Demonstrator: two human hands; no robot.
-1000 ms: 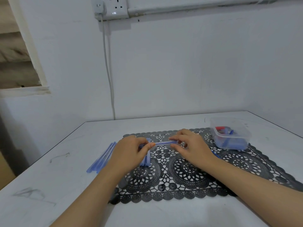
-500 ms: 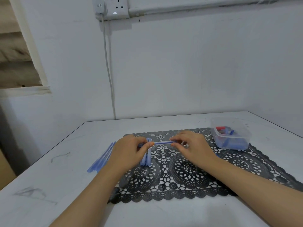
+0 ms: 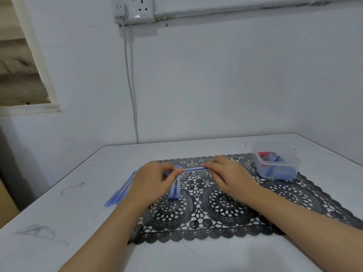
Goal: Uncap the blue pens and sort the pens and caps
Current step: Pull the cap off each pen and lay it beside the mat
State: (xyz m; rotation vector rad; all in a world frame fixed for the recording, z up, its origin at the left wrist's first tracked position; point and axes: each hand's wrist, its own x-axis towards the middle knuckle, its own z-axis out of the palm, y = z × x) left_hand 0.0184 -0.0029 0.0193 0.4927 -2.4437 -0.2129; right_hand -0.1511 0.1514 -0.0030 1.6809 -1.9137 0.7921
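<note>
A loose row of blue pens (image 3: 120, 190) lies on the table (image 3: 59, 222), left of the black lace mat (image 3: 225, 209). The left hand (image 3: 152, 180) pinches one end of a blue pen (image 3: 194, 169) held level above the mat (more pens (image 3: 175, 188) lie beneath that hand). The right hand (image 3: 228, 176) pinches the other end in its fingers. Farther right, a clear tub (image 3: 297, 161) holds blue and red pieces.

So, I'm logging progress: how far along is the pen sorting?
Likely done: a row of blue pens lies on the white table beside the black lace mat, and the clear plastic tub holds blue pieces, probably caps. In hand: the left hand and right hand hold one blue pen by its ends. Left: a bundle of blue pens on the mat.
</note>
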